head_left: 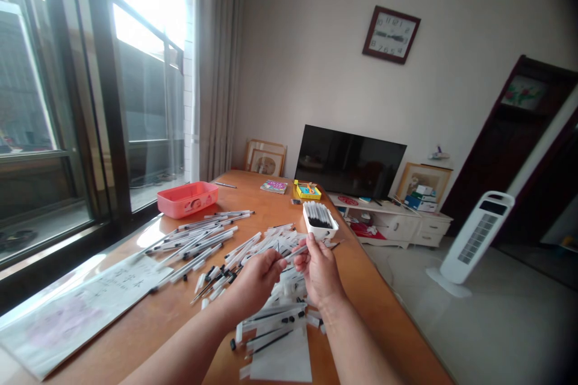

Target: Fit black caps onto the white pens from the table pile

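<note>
My right hand [320,267] pinches a clear white pen barrel [297,251], which slants down toward my other hand. My left hand [258,281] is closed at the barrel's lower end, with a thin dark piece, seemingly a pen refill [278,247], poking up from the fingers. What else the left fingers cover is hidden. Beneath both hands spreads a pile of loose pen parts [289,289]: white barrels, dark refills and small black caps. Just beyond the right hand stands a white box [326,233] filled with pens lying side by side.
Assembled-looking pens [198,240] lie left of the pile. A pink plastic box [187,200] stands behind them, and a notebook [85,307] lies at the near left. A yellow box [309,192] and a booklet [273,186] are toward the table's far end. The table edge [383,277] runs along the right.
</note>
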`<move>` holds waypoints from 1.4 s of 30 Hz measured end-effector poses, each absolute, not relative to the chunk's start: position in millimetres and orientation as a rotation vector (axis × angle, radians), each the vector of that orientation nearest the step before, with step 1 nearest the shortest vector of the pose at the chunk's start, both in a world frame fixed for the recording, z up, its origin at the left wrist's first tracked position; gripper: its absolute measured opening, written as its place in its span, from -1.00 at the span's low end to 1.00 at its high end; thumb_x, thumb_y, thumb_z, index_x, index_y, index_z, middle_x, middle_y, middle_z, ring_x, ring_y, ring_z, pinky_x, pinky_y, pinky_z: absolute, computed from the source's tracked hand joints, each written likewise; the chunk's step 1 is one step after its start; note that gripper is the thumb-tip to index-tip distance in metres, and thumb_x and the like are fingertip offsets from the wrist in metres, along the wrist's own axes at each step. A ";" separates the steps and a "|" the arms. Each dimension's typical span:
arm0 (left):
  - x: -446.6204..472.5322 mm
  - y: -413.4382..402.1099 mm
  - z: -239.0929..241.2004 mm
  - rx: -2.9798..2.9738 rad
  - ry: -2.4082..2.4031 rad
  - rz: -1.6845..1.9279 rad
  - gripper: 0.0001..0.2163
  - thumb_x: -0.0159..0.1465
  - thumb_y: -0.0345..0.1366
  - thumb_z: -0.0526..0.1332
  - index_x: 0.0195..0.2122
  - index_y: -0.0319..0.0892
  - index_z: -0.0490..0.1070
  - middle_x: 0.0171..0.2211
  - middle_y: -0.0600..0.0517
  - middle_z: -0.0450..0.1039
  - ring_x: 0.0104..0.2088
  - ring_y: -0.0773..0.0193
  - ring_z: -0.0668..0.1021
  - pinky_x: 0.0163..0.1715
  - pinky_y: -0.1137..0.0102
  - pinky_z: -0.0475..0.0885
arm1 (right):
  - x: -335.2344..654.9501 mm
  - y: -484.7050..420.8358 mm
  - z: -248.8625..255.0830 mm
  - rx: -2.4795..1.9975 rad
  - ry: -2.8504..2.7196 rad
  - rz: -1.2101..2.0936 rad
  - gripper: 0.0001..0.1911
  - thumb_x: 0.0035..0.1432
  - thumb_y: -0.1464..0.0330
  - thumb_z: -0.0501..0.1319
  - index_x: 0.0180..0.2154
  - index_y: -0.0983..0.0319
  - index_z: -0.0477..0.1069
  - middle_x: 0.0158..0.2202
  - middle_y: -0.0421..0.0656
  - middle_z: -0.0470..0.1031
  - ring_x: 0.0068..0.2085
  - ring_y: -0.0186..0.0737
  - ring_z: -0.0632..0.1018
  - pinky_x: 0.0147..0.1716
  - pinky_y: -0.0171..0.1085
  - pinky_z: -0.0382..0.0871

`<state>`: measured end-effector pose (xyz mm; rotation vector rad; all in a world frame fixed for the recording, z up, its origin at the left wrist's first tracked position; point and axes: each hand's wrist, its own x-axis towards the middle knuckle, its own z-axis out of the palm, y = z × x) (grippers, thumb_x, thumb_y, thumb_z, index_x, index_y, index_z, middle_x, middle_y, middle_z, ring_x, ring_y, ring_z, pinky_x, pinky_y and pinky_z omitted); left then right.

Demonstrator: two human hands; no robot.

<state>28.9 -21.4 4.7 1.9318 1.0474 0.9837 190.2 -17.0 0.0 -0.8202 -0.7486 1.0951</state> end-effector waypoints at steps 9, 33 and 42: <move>28.6 -29.1 14.3 1.413 0.807 0.817 -0.63 0.29 0.07 0.23 -0.36 -0.16 0.35 -0.60 0.17 0.23 -0.59 0.40 0.23 -0.56 0.45 0.09 | 189.7 -14.8 -4.0 -0.770 -0.718 1.135 -0.55 0.13 -0.01 0.40 -0.40 0.26 0.45 -0.49 -0.19 0.50 -0.61 -0.44 0.37 -0.66 -0.43 0.22; 29.6 -28.2 5.7 2.028 1.214 1.009 -0.65 0.37 -0.04 0.07 -0.50 -0.11 0.19 -0.55 0.14 0.22 -0.48 0.31 0.26 -0.44 0.38 0.06 | 243.5 6.9 -5.7 -0.804 -0.482 0.901 -0.59 0.12 0.05 0.41 -0.41 0.22 0.37 -0.54 -0.26 0.45 -0.62 -0.47 0.33 -0.68 -0.48 0.16; 27.8 -16.9 -7.9 2.035 1.252 1.085 -0.70 0.41 -0.19 0.00 -0.35 -0.12 0.46 -0.52 0.09 0.40 -0.48 0.29 0.39 -0.40 0.39 0.18 | 207.7 -7.0 -20.4 -1.175 -1.122 0.637 -0.48 0.25 -0.13 0.19 -0.26 0.21 0.49 -0.33 -0.05 0.63 -0.51 -0.20 0.54 -0.50 -0.25 0.41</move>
